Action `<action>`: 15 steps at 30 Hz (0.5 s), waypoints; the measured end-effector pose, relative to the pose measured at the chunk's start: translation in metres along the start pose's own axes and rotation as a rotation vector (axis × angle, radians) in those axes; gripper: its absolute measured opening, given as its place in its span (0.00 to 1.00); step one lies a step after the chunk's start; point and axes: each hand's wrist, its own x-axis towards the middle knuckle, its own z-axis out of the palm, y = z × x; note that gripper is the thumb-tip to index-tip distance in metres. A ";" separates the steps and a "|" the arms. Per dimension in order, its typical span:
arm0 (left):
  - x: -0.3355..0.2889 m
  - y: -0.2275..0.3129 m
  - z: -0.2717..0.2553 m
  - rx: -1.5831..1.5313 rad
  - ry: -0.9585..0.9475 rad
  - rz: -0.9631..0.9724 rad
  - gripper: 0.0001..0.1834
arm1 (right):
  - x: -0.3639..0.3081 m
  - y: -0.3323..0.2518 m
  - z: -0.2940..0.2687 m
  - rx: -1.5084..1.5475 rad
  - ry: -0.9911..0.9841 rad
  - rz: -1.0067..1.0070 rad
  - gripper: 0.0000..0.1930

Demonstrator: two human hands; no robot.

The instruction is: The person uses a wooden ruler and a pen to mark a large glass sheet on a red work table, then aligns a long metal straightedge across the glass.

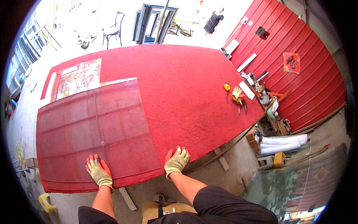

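Note:
A wide table covered in red felt [186, 93] lies before me. On its left near part rests a large clear glass sheet [93, 127], through which the red shows. My left hand [99, 172], in a cream and orange work glove, lies on the sheet near its front edge, fingers spread. Right of the sheet, my right hand [176, 162], gloved likewise, rests on the felt at the table's front edge with fingers stretched out and nothing in them. Beyond the sheet is a smaller reflective pane [80, 79], partly overlapped by the large one.
Toward the table's right end are a yellow tape measure [226, 87], a spare work glove [237, 95] and pens [239, 108]. White rolls [282, 144] and a yellow-handled thing [279, 159] are at right. A yellow stool [47, 203] stands lower left. A person [214, 21] is far off.

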 end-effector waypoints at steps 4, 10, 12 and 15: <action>0.000 0.000 0.001 0.017 -0.009 0.004 0.27 | 0.001 0.001 0.000 -0.002 -0.017 -0.008 0.27; 0.000 0.001 -0.002 -0.011 -0.008 -0.005 0.27 | 0.001 0.000 -0.002 0.011 -0.011 -0.003 0.27; 0.000 0.001 -0.003 -0.007 -0.004 -0.004 0.27 | 0.001 0.001 -0.002 -0.006 0.009 -0.012 0.26; 0.001 0.003 -0.005 -0.012 -0.055 -0.026 0.27 | 0.001 0.001 -0.001 0.002 0.010 -0.015 0.26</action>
